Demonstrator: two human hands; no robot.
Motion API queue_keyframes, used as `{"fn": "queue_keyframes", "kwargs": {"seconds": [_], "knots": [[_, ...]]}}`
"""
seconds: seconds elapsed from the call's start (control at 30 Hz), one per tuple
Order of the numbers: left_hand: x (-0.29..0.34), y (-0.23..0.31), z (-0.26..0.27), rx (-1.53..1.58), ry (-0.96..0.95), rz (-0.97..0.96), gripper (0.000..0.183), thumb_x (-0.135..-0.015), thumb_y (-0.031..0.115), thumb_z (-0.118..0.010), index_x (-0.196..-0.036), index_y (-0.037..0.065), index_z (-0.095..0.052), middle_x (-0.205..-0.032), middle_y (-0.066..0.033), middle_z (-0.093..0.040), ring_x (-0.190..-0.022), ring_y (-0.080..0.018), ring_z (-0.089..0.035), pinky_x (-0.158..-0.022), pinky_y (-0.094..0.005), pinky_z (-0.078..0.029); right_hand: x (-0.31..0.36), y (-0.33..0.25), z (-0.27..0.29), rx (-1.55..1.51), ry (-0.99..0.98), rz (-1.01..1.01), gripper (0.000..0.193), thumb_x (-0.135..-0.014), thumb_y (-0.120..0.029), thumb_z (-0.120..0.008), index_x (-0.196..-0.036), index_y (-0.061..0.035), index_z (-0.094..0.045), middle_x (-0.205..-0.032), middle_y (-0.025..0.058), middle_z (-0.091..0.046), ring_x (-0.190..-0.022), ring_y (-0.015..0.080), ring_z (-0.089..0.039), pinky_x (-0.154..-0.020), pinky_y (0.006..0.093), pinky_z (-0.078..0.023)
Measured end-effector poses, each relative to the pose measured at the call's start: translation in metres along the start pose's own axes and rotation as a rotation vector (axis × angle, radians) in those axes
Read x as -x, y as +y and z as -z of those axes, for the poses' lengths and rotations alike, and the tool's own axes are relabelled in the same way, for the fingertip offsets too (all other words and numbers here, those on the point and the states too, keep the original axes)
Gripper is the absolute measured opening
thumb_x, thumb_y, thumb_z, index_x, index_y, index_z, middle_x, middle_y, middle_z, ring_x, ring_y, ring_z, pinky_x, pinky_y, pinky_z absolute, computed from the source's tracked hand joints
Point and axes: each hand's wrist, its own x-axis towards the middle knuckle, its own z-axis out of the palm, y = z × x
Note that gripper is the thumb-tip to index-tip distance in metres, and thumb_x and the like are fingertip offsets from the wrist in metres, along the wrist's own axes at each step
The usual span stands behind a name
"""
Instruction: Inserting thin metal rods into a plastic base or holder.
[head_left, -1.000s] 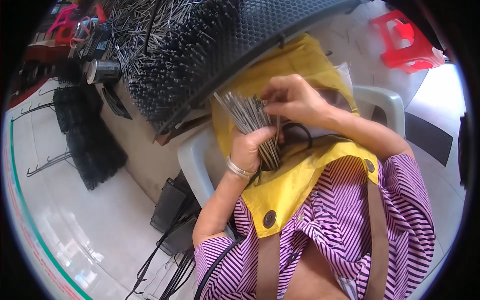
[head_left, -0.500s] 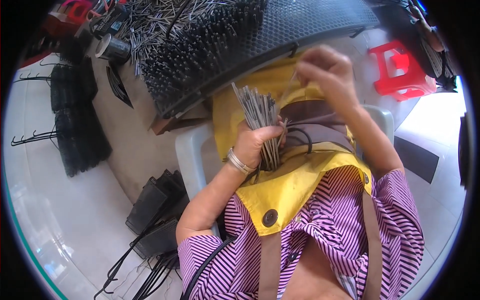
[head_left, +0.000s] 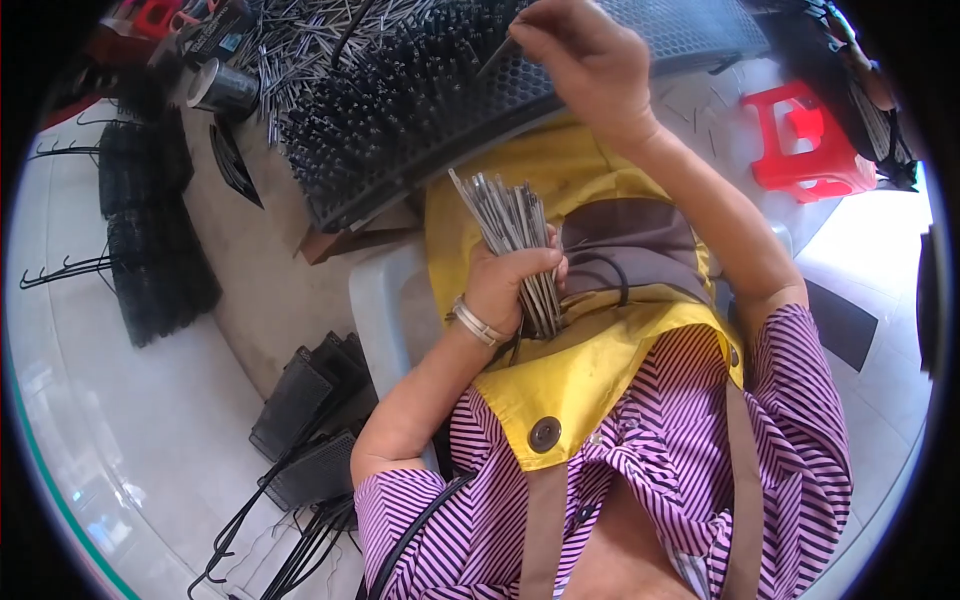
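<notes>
My left hand (head_left: 502, 278) is wrapped round a bundle of thin grey metal rods (head_left: 508, 215), upright above my lap. Over the near edge of a black perforated panel (head_left: 695, 42), my right hand (head_left: 596, 78) pinches a single thin rod (head_left: 494, 58), which slants down toward the holes. Whether its lower end has entered a hole I cannot tell. Many dark rods (head_left: 370, 125) stand in the panel's left and middle part, while bare holes show on its right.
Loose rods (head_left: 300, 40) lie piled beyond the panel, next to a metal can (head_left: 222, 90). A red plastic stool (head_left: 800, 140) stands at right. Black hooked racks (head_left: 155, 260) lie at left, and more black trays (head_left: 300, 400) lie on the floor by my chair (head_left: 375, 310).
My right hand has moved up and left, from above my lap to the panel, carrying a rod. The left hand keeps the bundle in nearly the same place.
</notes>
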Motion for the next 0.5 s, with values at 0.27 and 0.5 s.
{"fn": "queue_keyframes", "kwargs": {"seconds": [0.27, 0.5], "knots": [[-0.001, -0.003, 0.007, 0.077, 0.046, -0.018, 0.021, -0.07, -0.002, -0.057, -0.089, -0.001, -0.05, -0.07, -0.0091, -0.053, -0.062, -0.0199, -0.055, -0.055, -0.0299, -0.047, -0.013, -0.004, -0.015, 0.08, -0.14, 0.345, 0.01, -0.07, 0.002, -0.061, -0.077, 0.0001, -0.053, -0.067, 0.0134, -0.053, -0.058, 0.0276, -0.054, -0.051, 0.0303, -0.042], [-0.005, -0.003, 0.006, 0.129, 0.054, -0.055, 0.021, -0.071, -0.002, -0.057, -0.09, 0.001, -0.051, -0.072, -0.0085, -0.053, -0.064, -0.0197, -0.055, -0.055, -0.0306, -0.047, 0.006, 0.025, -0.025, 0.314, -0.382, 0.376, 0.011, -0.065, -0.003, -0.053, -0.075, -0.0038, -0.055, -0.069, 0.0133, -0.053, -0.068, 0.0335, -0.053, -0.058, 0.04, -0.044]]}}
